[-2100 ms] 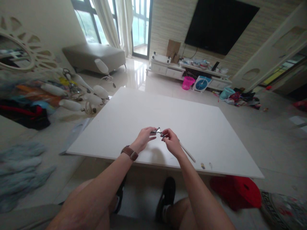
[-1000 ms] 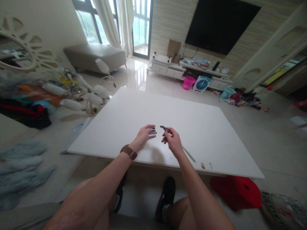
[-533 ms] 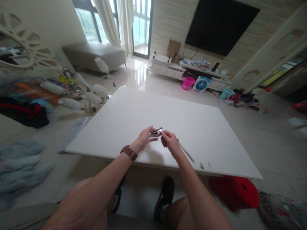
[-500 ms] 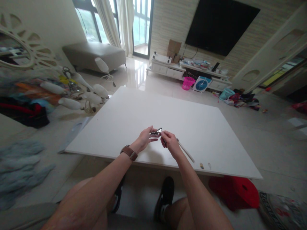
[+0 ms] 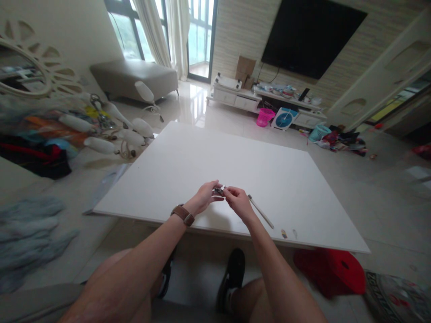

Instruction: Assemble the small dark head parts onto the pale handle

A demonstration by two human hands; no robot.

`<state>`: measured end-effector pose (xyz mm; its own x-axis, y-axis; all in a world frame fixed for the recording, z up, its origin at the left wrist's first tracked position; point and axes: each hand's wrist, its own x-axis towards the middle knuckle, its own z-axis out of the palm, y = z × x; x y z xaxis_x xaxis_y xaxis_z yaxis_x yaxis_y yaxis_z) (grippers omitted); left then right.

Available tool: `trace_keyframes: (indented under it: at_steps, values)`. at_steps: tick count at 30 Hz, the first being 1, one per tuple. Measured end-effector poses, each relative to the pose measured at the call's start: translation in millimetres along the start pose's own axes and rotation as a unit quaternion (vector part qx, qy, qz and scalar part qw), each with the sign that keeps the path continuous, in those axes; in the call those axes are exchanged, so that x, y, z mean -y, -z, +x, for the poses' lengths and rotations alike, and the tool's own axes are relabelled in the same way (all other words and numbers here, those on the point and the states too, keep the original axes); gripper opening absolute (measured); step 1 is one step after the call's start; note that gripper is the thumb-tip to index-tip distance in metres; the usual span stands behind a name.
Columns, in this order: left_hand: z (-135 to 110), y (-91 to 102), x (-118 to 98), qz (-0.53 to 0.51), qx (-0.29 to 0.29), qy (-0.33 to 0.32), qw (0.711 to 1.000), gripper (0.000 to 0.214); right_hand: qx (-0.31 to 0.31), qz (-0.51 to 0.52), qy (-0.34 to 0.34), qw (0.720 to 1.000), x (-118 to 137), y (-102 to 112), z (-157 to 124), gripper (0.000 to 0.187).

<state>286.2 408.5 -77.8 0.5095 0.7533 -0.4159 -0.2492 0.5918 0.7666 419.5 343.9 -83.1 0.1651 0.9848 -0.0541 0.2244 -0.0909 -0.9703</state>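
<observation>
Forearms (image 5: 141,264) converging, left grip (image 5: 203,196) curled, right grip (image 5: 238,201) pinched beside it

This place is looking like the living room of a home: a large black television (image 5: 313,38) is hanging on a patterned wall (image 5: 235,31), and a low white cabinet (image 5: 225,96) below it is holding assorted small items (image 5: 288,92). Pale curtains (image 5: 178,36) are hanging beside a tall glass door (image 5: 198,38), and a padded bench (image 5: 134,74) is standing near them on the glossy tiled floor (image 5: 188,105). A pink basket (image 5: 265,117) and a blue-and-white fan (image 5: 284,119) are standing by the cabinet, while a many-armed lamp (image 5: 101,145) with white shades and a round mirror (image 5: 22,74) in an openwork frame are filling the left side.
</observation>
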Motion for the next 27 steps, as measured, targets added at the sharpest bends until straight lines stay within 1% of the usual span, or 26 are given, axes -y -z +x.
trace_keyframes:
  at_steps: [7, 10, 13, 15, 18, 21, 24, 27]
  values:
    - [1.6, 2.0, 2.6, 0.000, 0.011, -0.030, 0.999, 0.012, -0.004, -0.005, -0.021, 1.000, 2.1, 1.1, -0.8, 0.036]
    - [2.8, 2.6, 3.9, -0.012, 0.013, -0.028, 0.999, 0.010, -0.043, -0.049, 0.013, 0.998, 6.3, 1.5, -2.9, 0.026]
    - [3.4, 2.7, 4.4, -0.025, 0.003, -0.020, 0.999, 0.012, -0.075, -0.135, 0.070, 0.986, 10.6, 0.6, -7.0, 0.017]
    - [2.9, 2.7, 4.1, -0.027, 0.002, -0.025, 0.999, 0.014, -0.065, -0.187, 0.104, 0.975, 12.5, -1.1, -9.7, 0.011]
    - [1.3, 2.6, 3.0, -0.019, 0.023, -0.031, 0.999, 0.017, -0.027, -0.250, 0.141, 0.957, 12.4, -4.2, -11.3, 0.002]
    - [0.2, 2.3, 2.3, -0.009, 0.031, -0.033, 0.999, 0.017, -0.017, -0.288, 0.150, 0.945, 8.9, -5.8, -9.6, 0.005]
    - [0.1, 1.3, 2.7, -0.011, 0.025, -0.037, 0.999, 0.016, -0.027, -0.296, 0.153, 0.942, 5.8, -5.6, -8.0, 0.010]
    - [0.7, 0.1, 3.1, -0.026, 0.024, -0.037, 0.999, 0.015, -0.049, -0.291, 0.162, 0.942, 6.5, -4.4, -8.4, 0.009]
